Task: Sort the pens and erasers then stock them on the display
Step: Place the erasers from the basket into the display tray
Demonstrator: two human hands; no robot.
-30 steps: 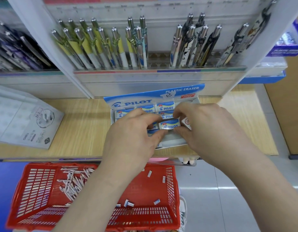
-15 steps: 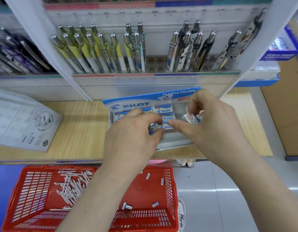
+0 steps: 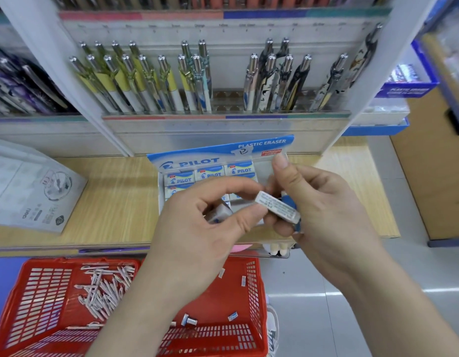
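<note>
A blue-and-white Pilot eraser box [image 3: 223,157] stands on the wooden shelf with several erasers [image 3: 210,173] in rows inside. Just above its front, my left hand [image 3: 197,235] pinches one end of a white eraser [image 3: 277,206] and cradles another eraser [image 3: 219,212] in its palm. My right hand [image 3: 323,210] holds the other end of the white eraser, with more erasers tucked in its curled fingers and its forefinger raised. Below, a red basket [image 3: 37,305] holds a pile of wrapped pens [image 3: 104,289] and a few loose erasers [image 3: 188,321].
Pens [image 3: 151,81] stand in the display rack behind the box, with vacant slots [image 3: 228,101] near the middle. A grey packet [image 3: 35,191] lies on the shelf at left. A blue eraser box [image 3: 406,86] sits on the right-hand shelf. Tiled floor is at lower right.
Both hands lifted out of the eraser box and drew toward me. The white eraser is now held between both hands above the box front.
</note>
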